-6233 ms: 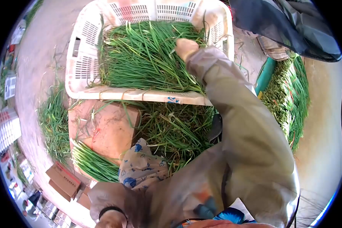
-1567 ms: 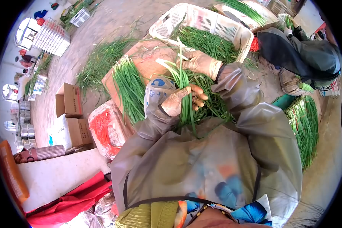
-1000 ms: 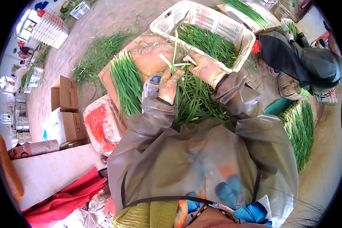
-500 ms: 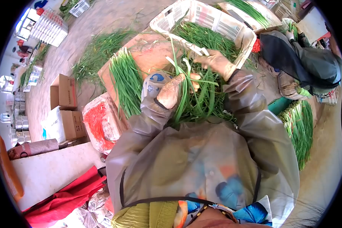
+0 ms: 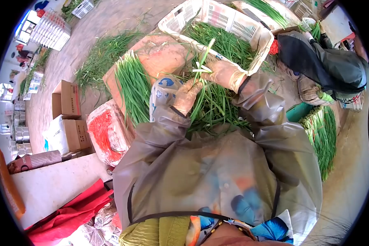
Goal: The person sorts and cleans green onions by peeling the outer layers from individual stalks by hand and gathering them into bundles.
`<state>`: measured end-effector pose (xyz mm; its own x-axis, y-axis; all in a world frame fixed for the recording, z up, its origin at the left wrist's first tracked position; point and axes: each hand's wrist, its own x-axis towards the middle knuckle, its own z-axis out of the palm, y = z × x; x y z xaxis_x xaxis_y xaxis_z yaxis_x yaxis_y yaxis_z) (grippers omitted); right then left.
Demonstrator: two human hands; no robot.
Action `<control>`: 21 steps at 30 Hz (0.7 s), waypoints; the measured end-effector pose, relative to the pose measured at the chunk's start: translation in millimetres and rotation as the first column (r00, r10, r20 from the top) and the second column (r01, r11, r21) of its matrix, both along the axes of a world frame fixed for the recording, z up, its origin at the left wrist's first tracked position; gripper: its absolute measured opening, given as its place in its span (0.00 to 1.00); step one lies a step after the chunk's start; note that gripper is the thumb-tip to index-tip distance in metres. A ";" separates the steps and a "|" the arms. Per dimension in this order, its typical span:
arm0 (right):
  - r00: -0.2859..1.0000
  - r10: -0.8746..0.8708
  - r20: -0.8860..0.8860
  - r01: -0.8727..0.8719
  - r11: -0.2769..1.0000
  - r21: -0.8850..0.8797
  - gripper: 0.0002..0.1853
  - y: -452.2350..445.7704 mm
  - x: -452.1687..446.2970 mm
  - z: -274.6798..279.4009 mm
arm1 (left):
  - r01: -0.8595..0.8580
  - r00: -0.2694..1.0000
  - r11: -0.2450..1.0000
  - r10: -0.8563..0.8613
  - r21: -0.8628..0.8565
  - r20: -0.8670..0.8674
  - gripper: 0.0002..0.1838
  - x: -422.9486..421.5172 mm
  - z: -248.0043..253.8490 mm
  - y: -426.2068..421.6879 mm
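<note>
My left hand (image 5: 187,96), in a soiled glove, is closed around a few garlic chives (image 5: 200,100) whose green leaves hang toward my lap. Close beside it, my gloved right hand (image 5: 223,74) pinches at the pale stem ends, where white stalks cross between the two hands. Under both hands, a loose heap of green leaves (image 5: 221,107) covers my lap. To the left, a neat bundle of garlic chives (image 5: 132,84), white ends up, lies on an orange-brown board (image 5: 162,53).
Beyond my hands stands a white plastic crate (image 5: 250,30) holding more greens. Red ties (image 5: 102,131) lie on a wrapped block at left, near cardboard boxes (image 5: 71,102). On the right are stacked bundles (image 5: 322,139) and a co-worker (image 5: 336,67) bending over.
My right hand has come down and closer to the left hand, its fingers now at the stem ends. My left hand has turned, and the stalks have shifted between the hands.
</note>
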<state>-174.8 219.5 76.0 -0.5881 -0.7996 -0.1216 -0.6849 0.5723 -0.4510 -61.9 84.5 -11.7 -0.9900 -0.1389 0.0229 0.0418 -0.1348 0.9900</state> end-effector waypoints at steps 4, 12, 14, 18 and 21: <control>0.840 0.083 0.537 0.087 0.955 -0.284 0.14 13.8 -10.0 -11.2 | 0.208 0.972 0.942 -0.229 0.264 0.049 0.13 8.5 23.8 -3.5; 0.622 0.173 0.764 0.242 0.885 -0.397 0.08 25.4 -3.4 1.6 | 0.317 0.941 0.901 -0.338 0.295 0.022 0.13 18.6 44.0 -9.6; 0.520 0.223 0.825 0.481 0.721 -0.498 0.06 34.6 -12.1 -8.2 | 0.374 0.921 0.886 -0.390 0.273 0.006 0.13 21.7 40.8 -15.7; 0.705 -0.123 0.698 0.548 0.719 -0.427 0.10 53.9 -44.4 7.5 | 0.164 0.960 0.922 -0.231 0.352 0.156 0.15 35.3 38.5 -30.0; 0.877 -0.479 0.024 0.475 0.862 -0.177 0.16 32.6 -29.6 1.3 | 0.089 0.992 0.928 -0.116 0.363 0.052 0.16 23.3 39.6 -23.9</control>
<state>-204.4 252.2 77.3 -0.9039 -0.4276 0.0079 -0.3578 0.7460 -0.5616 -38.6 60.6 27.9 -0.9964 -0.0226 -0.0811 -0.0602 -0.4818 0.8742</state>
